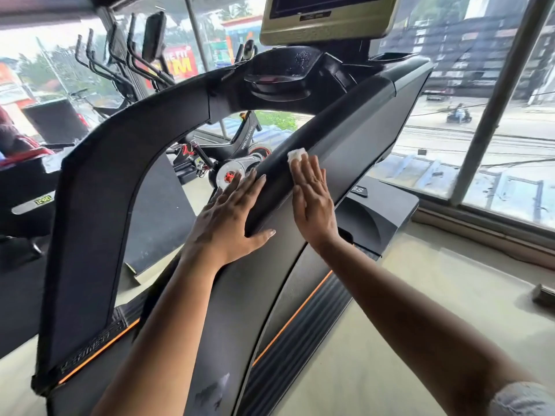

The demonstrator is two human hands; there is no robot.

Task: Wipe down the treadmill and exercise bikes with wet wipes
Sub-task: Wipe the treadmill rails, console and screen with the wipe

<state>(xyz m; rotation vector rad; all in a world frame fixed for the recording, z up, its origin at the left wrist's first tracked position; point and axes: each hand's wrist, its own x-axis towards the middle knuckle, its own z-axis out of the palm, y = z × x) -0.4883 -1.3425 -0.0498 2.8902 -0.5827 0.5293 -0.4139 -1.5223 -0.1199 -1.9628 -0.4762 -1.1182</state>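
Head view, single frame.

Treadmill [90, 235]: fills the middle of the frame, black with an orange stripe along the deck edge. Its right handrail [345, 130] runs from lower centre up towards the console [282, 70]; a screen [327, 19] sits above that.

Left hand [228, 217]: flat, fingers straight and together, laid against the inner side of the handrail near its lower end. Thumb spread across the rail's lower face. It grips nothing.

Right hand [312, 199]: also flat, fingers straight, lying on the outer flat face of the same handrail, just beside the left hand with the rail's padded ridge between them. Fingertips press on the wet wipe [296, 154].

Wet wipe: small, white, bunched, on the handrail about halfway up. Only the part past the fingertips shows; how much lies under the fingers cannot be told.

Exercise bike [240, 145]: black, seen through the gap between the treadmill's uprights, well apart from both hands.

More machines [120, 55] stand at upper left. Windows [495, 85] run along the right, with a street outside
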